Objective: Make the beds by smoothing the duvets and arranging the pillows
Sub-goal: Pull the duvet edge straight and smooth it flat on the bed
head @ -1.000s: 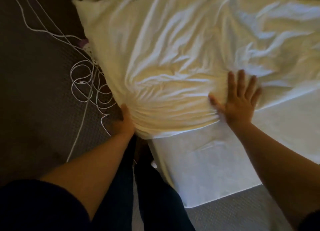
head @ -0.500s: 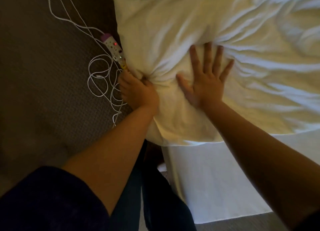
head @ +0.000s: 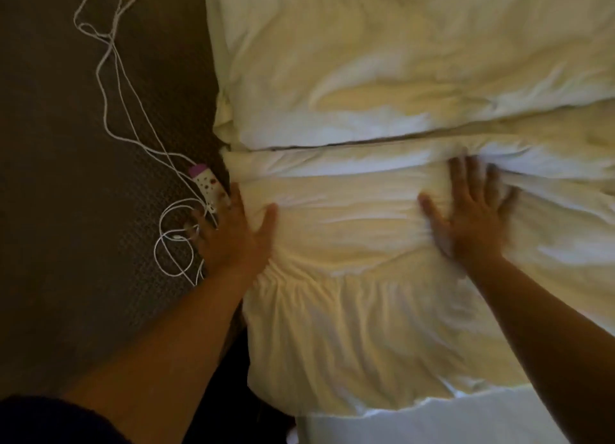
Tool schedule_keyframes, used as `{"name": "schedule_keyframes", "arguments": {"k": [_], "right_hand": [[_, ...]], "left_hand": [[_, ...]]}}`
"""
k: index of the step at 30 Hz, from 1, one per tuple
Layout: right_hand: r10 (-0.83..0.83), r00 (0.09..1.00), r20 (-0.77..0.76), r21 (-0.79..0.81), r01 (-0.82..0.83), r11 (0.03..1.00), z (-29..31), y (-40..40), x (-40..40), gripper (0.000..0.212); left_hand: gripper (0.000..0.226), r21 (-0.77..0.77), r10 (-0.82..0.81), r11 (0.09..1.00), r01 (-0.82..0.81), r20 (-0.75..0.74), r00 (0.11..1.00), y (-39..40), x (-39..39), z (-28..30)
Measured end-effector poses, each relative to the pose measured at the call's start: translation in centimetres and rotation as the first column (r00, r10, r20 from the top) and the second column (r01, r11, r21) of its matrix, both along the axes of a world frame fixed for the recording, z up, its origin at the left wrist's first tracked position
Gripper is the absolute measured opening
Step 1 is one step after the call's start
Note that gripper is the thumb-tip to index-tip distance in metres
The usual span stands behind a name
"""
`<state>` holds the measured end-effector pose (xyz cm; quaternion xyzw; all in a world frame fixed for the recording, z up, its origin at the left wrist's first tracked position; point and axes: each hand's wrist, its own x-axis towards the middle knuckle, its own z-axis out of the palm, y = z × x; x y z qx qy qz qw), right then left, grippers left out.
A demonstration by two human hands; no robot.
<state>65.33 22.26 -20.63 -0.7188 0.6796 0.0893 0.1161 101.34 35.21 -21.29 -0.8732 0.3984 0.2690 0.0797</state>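
Since the duvet [head: 349, 230] looks soft and puffy, both flat open hands, left hand [head: 233, 234] and right hand [head: 472, 217], should push at its edge

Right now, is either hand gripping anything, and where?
Nothing gripped. Right hand presses flat on the duvet; left hand rests open against its left edge.

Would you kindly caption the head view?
Left hand and right hand press flat on the white duvet.

floor: dark textured carpet [head: 83, 210] | white cable [head: 113, 87] loose | light: dim
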Motion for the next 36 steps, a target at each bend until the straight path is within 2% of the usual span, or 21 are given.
{"name": "schedule_keyframes", "arguments": {"k": [1, 2, 3, 4, 5, 6, 7, 8, 10, 11, 13, 16, 18, 20, 21, 23, 25, 27, 30, 33, 36], "right_hand": [[-0.105, 0.994, 0.006, 0.011, 0.105, 0.994, 0.2, -0.5, -1.3, 0.089], [-0.180, 0.983, 0.025, 0.022, 0.179, 0.984, 0.4, -1.0, -1.9, 0.092], [-0.220, 0.974, 0.051, 0.025, 0.219, 0.975, 0.6, -1.3, -1.7, 0.094], [-0.216, 0.973, 0.086, 0.017, 0.215, 0.976, 0.9, -1.2, -0.8, 0.096], [-0.158, 0.980, 0.119, -0.003, 0.160, 0.987, 1.2, -0.8, 0.8, 0.093], [-0.052, 0.989, 0.139, -0.026, 0.056, 0.998, 1.4, 0.3, 2.6, 0.088], [0.084, 0.986, 0.141, -0.054, -0.077, 0.996, 1.2, 1.5, 4.3, 0.083], [0.199, 0.970, 0.137, -0.064, -0.192, 0.979, 0.9, 2.6, 5.7, 0.081], [0.266, 0.955, 0.129, -0.062, -0.260, 0.964, 0.1, 2.8, 7.0, 0.084], [0.248, 0.961, 0.119, -0.065, -0.242, 0.968, -0.2, 1.8, 6.8, 0.087], [0.240, 0.968, 0.077, -0.058, -0.236, 0.970, -0.5, -1.3, 5.4, 0.090], [0.259, 0.966, -0.006, -0.039, -0.259, 0.965, -0.5, -4.9, 0.8, 0.094], [0.070, 0.994, -0.080, -0.053, -0.074, 0.996, -0.1, -7.4, -4.1, 0.098], [-0.141, 0.981, -0.131, -0.037, 0.137, 0.990, 0.9, -9.5, -9.2, 0.103], [-0.187, 0.971, -0.146, -0.011, 0.187, 0.982, 1.4, -10.0, -11.1, 0.105], [-0.184, 0.977, -0.105, 0.009, 0.186, 0.982, 2.3, -9.5, -12.0, 0.103], [-0.102, 0.994, -0.034, -0.030, 0.101, 0.994, 3.0, -7.0, -9.0, 0.096], [0.075, 0.997, 0.009, -0.086, -0.074, 0.994, 3.0, -2.2, -4.3, 0.086], [0.320, 0.937, 0.143, -0.057, -0.315, 0.947, 1.4, 10.9, 2.6, 0.078], [0.371, 0.911, 0.182, -0.035, -0.371, 0.928, -0.6, 19.8, 3.8, 0.078], [0.436, 0.883, 0.174, -0.087, -0.427, 0.900, -1.2, 20.3, 0.7, 0.078]], "left_hand": [[0.111, 0.109, 0.149, 0.984, -0.143, -0.049, 0.988, 0.2, 0.8, 0.1], [0.116, 0.138, 0.206, 0.971, -0.197, -0.057, 0.977, 0.3, 1.4, 0.5], [0.109, 0.064, 0.171, 0.983, -0.170, -0.004, 0.985, 0.3, 1.6, 1.0], [0.092, -0.125, 0.101, 0.988, -0.088, 0.104, 0.989, 0.1, 1.3, 1.7], [0.073, -0.335, 0.046, 0.942, 0.024, 0.198, 0.979, -0.2, 0.4, 2.5], [0.058, -0.524, -0.003, 0.840, 0.139, 0.252, 0.968, -0.7, -1.0, 3.1], [0.049, -0.628, -0.115, 0.736, 0.253, 0.252, 0.961, -1.5, -3.2, 3.8], [0.045, -0.660, -0.293, 0.654, 0.370, 0.230, 0.928, -2.3, -5.6, 4.0], [0.053, -0.605, -0.632, 0.529, 0.595, 0.187, 0.752, -4.2, -9.8, 3.3], [0.060, -0.550, -0.715, 0.500, 0.668, 0.172, 0.677, -5.3, -10.9, 2.5], [0.074, -0.431, -0.727, 0.549, 0.716, 0.176, 0.663, -7.8, -10.8, 1.2], [0.088, -0.374, -0.637, 0.655, 0.657, 0.195, 0.746, -9.4, -6.6, 0.4], [0.092, -0.349, -0.578, 0.711, 0.611, 0.206, 0.790, -8.9, -3.5, 0.7], [0.095, -0.303, -0.542, 0.754, 0.583, 0.214, 0.813, -8.5, -1.7, 1.1], [0.094, -0.276, -0.524, 0.776, 0.568, 0.218, 0.823, -8.6, -1.6, 1.2], [0.092, -0.219, -0.451, 0.839, 0.498, 0.230, 0.862, -8.8, -3.6, 1.8], [0.091, -0.208, -0.373, 0.888, 0.410, 0.197, 0.907, -7.9, -7.7, 2.9], [0.086, -0.278, -0.424, 0.849, 0.449, 0.148, 0.894, -4.6, -12.3, 3.5], [0.084, -0.318, -0.660, 0.686, 0.654, 0.105, 0.744, 4.0, -16.5, 2.5], [0.091, -0.308, -0.774, 0.556, 0.772, 0.146, 0.616, 9.0, -14.8, 0.2], [0.092, -0.310, -0.771, 0.537, 0.785, 0.198, 0.606, 10.4, -11.0, -0.8]]}}
